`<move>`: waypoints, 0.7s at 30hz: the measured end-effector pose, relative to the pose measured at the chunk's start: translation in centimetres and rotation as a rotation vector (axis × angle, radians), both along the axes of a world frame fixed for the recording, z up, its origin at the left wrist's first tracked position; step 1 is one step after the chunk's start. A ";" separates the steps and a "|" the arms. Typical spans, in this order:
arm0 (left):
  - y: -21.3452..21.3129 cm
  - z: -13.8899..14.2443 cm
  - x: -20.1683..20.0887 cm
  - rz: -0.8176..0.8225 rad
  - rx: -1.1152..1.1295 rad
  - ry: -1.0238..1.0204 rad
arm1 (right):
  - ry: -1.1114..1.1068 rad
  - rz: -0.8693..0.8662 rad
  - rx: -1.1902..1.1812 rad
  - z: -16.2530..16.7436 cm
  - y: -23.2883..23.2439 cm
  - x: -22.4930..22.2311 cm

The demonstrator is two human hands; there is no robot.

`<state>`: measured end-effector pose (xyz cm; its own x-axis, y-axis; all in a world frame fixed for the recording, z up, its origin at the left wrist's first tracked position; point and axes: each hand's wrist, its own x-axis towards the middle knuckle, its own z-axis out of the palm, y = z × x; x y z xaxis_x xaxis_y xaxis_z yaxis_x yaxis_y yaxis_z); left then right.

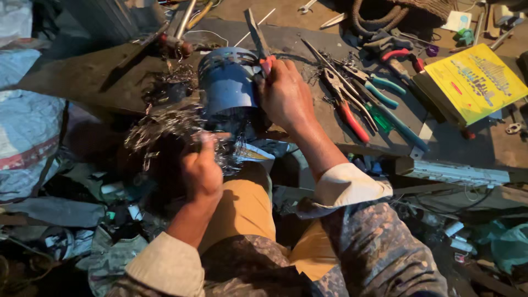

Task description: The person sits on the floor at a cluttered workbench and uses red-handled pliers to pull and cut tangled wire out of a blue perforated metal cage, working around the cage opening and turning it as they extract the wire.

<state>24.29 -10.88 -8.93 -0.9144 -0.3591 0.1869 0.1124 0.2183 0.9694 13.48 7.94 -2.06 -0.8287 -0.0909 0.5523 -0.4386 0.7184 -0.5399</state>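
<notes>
Metal fills the middle of my view: a blue motor housing [227, 82], round and ribbed at its far end, smooth and painted along its barrel, lying on its side at the near edge of a dark, scuffed workbench [99, 82]. From its open near end spills a tangle of wire windings [165, 129], thin, shiny strands bent into loose curls.

My left hand [202, 173] is closed into a fist at the open mouth of the housing, gripping a bunch of those strands; the fingers are blurred, so I cannot tell how much wire they hold. My right hand [285, 94] wraps around a slim tool with a red handle [258, 41], its flat grey blade pointing away from me over the top of the housing. The heel of that hand rests against the right side of the barrel.

Beside my right wrist on the bench lie pliers with red grips [346, 110], long and narrow-jawed, and just past them pliers with teal grips [379, 91]. More curled metal scraps are scattered around their jaws. Farther right sits a flat yellow box [476, 82] with a glossy printed lid, tilted on the bench. A coil of thick brown rope [374, 16] lies at the far edge. My tan trousers [245, 206] and camouflage-patterned sleeves [379, 247] with pale cuffs show below.
</notes>
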 end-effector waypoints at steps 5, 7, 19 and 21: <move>-8.7 2.0 2.5 0.067 0.186 0.012 | 0.009 -0.060 -0.060 -0.3 -0.6 -0.5; -12.7 2.7 1.5 0.088 0.509 0.208 | 0.002 -0.079 -0.018 -0.3 -0.7 -0.7; -15.1 12.7 -15.5 0.595 -0.477 0.520 | -0.018 -0.109 0.006 -0.2 -0.8 -0.2; -13.9 14.3 -17.4 0.674 -0.444 0.521 | -0.023 -0.116 0.006 -0.2 -0.8 -0.2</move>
<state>6.91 -24.74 5.37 -0.3048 -0.5779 0.7571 0.2223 0.7297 0.6466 13.30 7.09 -2.29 -0.8460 0.0029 0.5331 -0.3404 0.7667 -0.5443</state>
